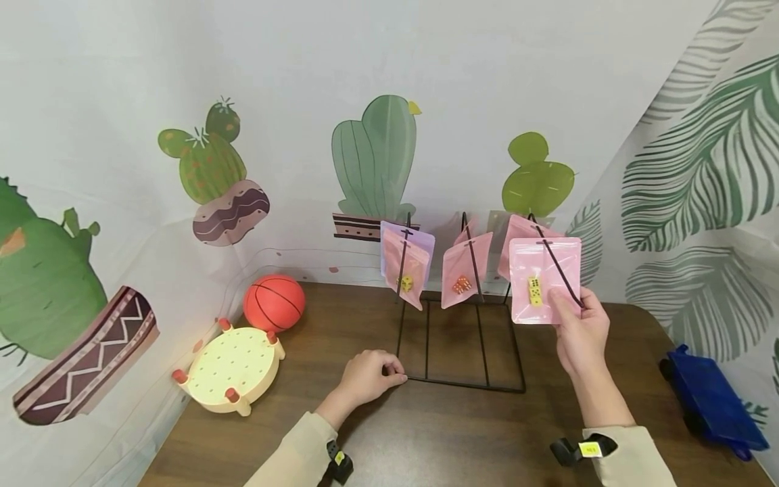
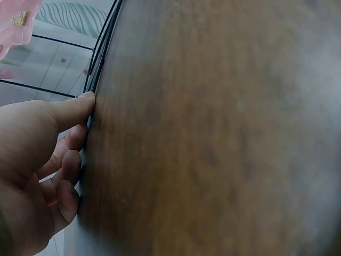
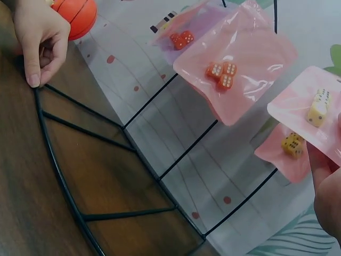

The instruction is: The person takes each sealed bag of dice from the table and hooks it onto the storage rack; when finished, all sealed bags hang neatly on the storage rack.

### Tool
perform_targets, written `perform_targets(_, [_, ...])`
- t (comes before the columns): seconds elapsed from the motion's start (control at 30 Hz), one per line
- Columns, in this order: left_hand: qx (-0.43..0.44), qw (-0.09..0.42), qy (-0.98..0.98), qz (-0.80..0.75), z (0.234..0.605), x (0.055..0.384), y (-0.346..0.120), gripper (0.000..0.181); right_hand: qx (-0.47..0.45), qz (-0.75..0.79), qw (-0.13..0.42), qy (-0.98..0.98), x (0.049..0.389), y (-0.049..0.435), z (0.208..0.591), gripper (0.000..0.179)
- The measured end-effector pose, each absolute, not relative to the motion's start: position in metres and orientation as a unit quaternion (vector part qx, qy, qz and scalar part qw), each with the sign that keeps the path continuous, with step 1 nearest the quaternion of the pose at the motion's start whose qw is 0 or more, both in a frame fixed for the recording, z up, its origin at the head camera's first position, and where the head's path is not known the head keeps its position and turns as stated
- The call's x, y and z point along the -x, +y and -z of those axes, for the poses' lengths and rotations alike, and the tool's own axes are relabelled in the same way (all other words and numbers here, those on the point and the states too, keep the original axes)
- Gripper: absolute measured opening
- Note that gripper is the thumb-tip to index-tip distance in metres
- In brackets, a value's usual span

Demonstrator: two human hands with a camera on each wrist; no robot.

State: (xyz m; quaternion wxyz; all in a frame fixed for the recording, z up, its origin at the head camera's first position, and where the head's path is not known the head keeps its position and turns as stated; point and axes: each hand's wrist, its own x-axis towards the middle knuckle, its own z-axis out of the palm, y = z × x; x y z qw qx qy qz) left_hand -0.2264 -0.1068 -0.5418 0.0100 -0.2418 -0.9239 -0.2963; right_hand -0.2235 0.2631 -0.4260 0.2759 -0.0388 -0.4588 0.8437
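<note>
A black wire display rack (image 1: 462, 385) stands on the table with several zip bags of dice on its prongs. At its front left corner, my left hand (image 1: 368, 377) pinches the base wire between thumb and fingers. My right hand (image 1: 583, 338) holds a pink zip bag (image 1: 523, 260) with yellow dice by its lower right, thumb in front and fingers behind. The rack's right prong crosses this bag's top slot in the head view. Behind it is another pink bag (image 3: 282, 154), partly hidden. A pink bag with orange dice (image 1: 461, 270) hangs on the middle prong.
On the left prong, a pink bag (image 1: 409, 267) overlaps a purple bag (image 1: 427, 242). A red basketball (image 1: 274, 302) and a cream pegged disc (image 1: 234, 365) with red-tipped legs are at left. A blue wheeled object (image 1: 715, 399) lies at the right table edge. A cactus-printed cloth hangs behind.
</note>
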Motion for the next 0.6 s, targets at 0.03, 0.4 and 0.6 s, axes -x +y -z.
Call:
perform_targets(0.03, [0.242,0.010,-0.924,0.296,0.542,0.226,-0.106,0.009,0.042,-0.844,0.276,-0.459,0.225,0.264,0.427,0.015])
perform_targets(0.4, [0.246,0.010,-0.922,0.298,0.542,0.226,-0.106,0.008,0.058,-0.836,0.261,-0.479,0.222,0.275,0.448,0.011])
perform_targets(0.6, [0.245,0.011,-0.922,0.298,0.542,0.226,-0.106,0.008,0.042,-0.848,0.259,-0.461,0.220,0.283,0.466,0.010])
